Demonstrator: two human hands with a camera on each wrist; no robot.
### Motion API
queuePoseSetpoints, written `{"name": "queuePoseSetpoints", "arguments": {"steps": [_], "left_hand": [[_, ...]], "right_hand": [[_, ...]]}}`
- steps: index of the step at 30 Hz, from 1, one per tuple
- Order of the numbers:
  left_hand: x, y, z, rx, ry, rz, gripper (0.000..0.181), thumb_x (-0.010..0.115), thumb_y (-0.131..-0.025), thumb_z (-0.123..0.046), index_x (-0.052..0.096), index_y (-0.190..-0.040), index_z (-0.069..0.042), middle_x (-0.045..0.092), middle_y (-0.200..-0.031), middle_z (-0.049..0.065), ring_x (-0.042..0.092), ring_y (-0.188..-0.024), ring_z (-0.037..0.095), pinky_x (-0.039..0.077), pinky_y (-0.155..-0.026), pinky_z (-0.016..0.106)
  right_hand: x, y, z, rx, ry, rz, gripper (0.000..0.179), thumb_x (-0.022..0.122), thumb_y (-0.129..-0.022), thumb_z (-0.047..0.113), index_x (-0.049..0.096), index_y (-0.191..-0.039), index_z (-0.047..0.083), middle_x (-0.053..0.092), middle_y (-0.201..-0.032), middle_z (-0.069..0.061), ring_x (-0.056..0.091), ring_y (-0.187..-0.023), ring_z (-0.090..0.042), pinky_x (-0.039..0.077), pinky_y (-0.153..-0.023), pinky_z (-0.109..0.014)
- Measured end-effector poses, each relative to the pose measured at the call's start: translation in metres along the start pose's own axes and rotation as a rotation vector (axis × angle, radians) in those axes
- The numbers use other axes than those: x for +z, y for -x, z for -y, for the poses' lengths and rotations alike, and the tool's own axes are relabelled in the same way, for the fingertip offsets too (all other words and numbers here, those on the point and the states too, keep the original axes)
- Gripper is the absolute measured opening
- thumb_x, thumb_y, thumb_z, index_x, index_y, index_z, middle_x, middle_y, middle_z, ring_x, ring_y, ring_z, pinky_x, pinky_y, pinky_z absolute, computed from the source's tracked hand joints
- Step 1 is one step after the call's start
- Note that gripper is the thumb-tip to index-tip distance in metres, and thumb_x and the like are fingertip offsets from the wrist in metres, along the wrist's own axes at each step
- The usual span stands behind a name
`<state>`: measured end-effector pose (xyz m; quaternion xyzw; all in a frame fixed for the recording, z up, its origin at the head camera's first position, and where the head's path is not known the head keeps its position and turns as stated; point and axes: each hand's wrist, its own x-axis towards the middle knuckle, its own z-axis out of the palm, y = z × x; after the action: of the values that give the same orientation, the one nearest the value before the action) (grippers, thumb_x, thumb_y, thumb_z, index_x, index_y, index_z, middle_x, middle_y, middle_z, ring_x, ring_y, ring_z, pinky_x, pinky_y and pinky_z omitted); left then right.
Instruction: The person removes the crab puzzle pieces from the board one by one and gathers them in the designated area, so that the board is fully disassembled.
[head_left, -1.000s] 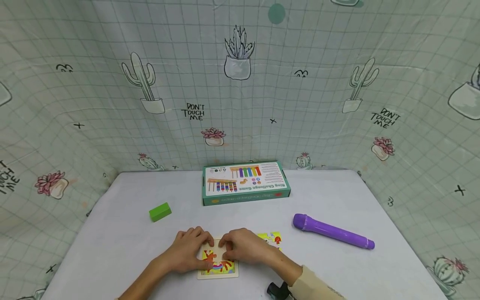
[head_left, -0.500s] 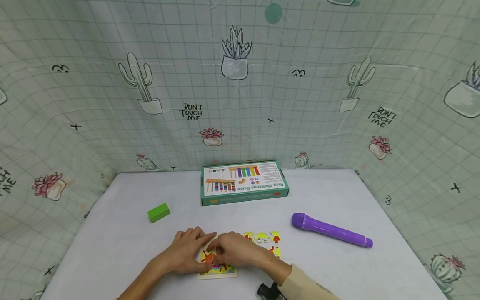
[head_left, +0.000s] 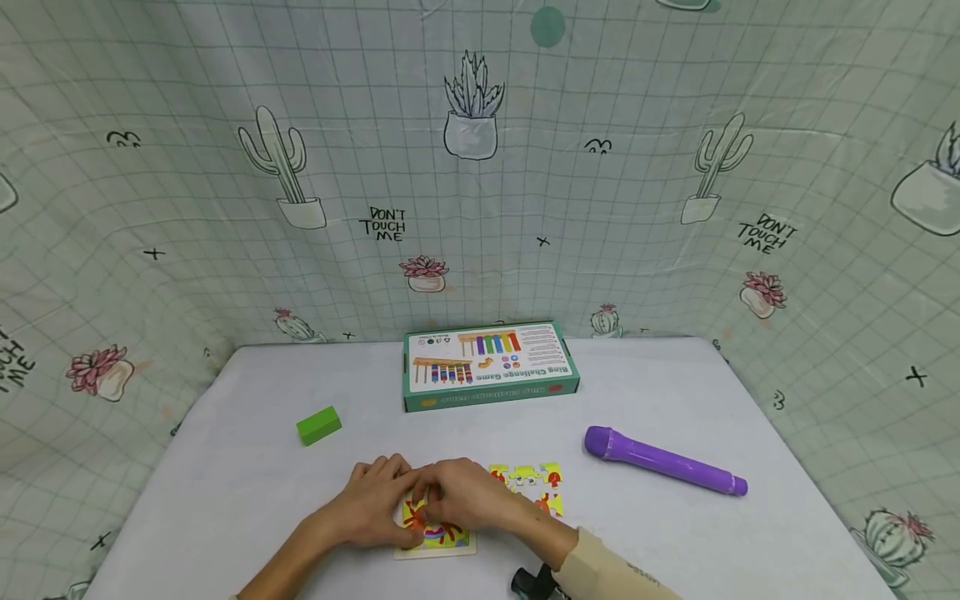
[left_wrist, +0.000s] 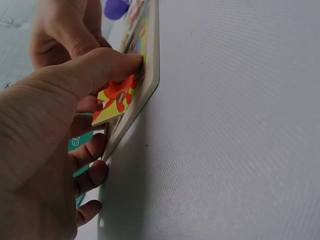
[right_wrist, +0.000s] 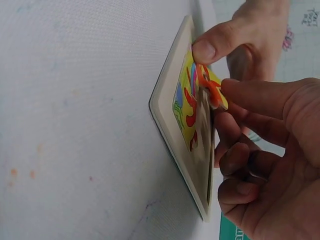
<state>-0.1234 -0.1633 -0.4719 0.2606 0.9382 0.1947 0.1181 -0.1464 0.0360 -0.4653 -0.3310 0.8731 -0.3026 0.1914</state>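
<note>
A wooden jigsaw puzzle board [head_left: 450, 552], with a pale rim and a colourful picture, lies at the front of the table. My left hand [head_left: 372, 506] grips it from the left, thumb over the near part and fingers along the far edge. My right hand [head_left: 471, 497] pinches a yellow-and-orange puzzle piece [right_wrist: 212, 89] between thumb and fingers. In the left wrist view this puzzle piece [left_wrist: 117, 102] stands tilted, one edge lifted above the board. The left thumb [left_wrist: 117, 65] lies at its lower end. Bare wood shows in the board's recess beside it.
Several loose puzzle pieces [head_left: 551, 477] lie right of the board. Behind are a green block [head_left: 318, 426] and a Ring Challenge Game box [head_left: 491, 367]. A purple toy microphone [head_left: 663, 461] lies at right, and a black object [head_left: 534, 582] is near the right sleeve.
My right hand has moved left across the board to the piece near my left thumb, uncovering more loose pieces. The left hand has stayed nearly in place.
</note>
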Motion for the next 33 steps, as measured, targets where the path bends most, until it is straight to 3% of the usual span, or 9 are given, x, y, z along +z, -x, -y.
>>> {"name": "queuePoseSetpoints", "arguments": {"steps": [5,22,30,33], "left_hand": [[0.0012,-0.0003,-0.001,-0.007,0.004,-0.004,0.063,0.078,-0.072,-0.052,0.065,-0.124,-0.019,0.041,-0.101,-0.011,0.04,-0.096,0.012,0.031,-0.085,0.045],[0.0015,0.0006,-0.0017,-0.015,0.0,-0.003,0.082,0.079,-0.071,-0.052,0.056,-0.143,-0.02,0.041,-0.101,-0.01,0.039,-0.097,0.012,0.031,-0.087,0.048],[0.0016,-0.0009,-0.0022,-0.034,0.012,0.0,0.084,0.081,-0.07,-0.05,0.055,-0.144,-0.022,0.042,-0.1,-0.011,0.039,-0.097,0.012,0.031,-0.087,0.048],[0.0013,-0.0009,-0.002,-0.036,0.024,0.004,0.077,0.082,-0.07,-0.05,0.06,-0.138,-0.021,0.042,-0.1,-0.011,0.04,-0.097,0.012,0.032,-0.087,0.049]], "right_hand": [[0.0,0.0003,-0.0005,-0.004,-0.049,-0.008,0.011,0.076,-0.089,0.016,0.071,-0.095,0.024,0.059,-0.072,0.014,0.051,-0.065,0.001,0.041,-0.061,-0.019],[0.0012,0.0054,-0.0015,-0.07,-0.095,-0.027,0.01,0.074,-0.09,0.013,0.07,-0.089,0.023,0.059,-0.075,0.017,0.052,-0.067,0.003,0.044,-0.064,-0.017],[0.0026,0.0065,-0.0018,-0.086,-0.099,-0.038,0.008,0.073,-0.09,0.013,0.071,-0.089,0.021,0.059,-0.076,0.017,0.051,-0.067,0.003,0.044,-0.063,-0.017],[0.0019,0.0067,-0.0006,-0.091,-0.12,-0.05,0.01,0.073,-0.09,0.013,0.07,-0.09,0.022,0.061,-0.078,0.019,0.053,-0.07,0.004,0.044,-0.064,-0.017]]}}
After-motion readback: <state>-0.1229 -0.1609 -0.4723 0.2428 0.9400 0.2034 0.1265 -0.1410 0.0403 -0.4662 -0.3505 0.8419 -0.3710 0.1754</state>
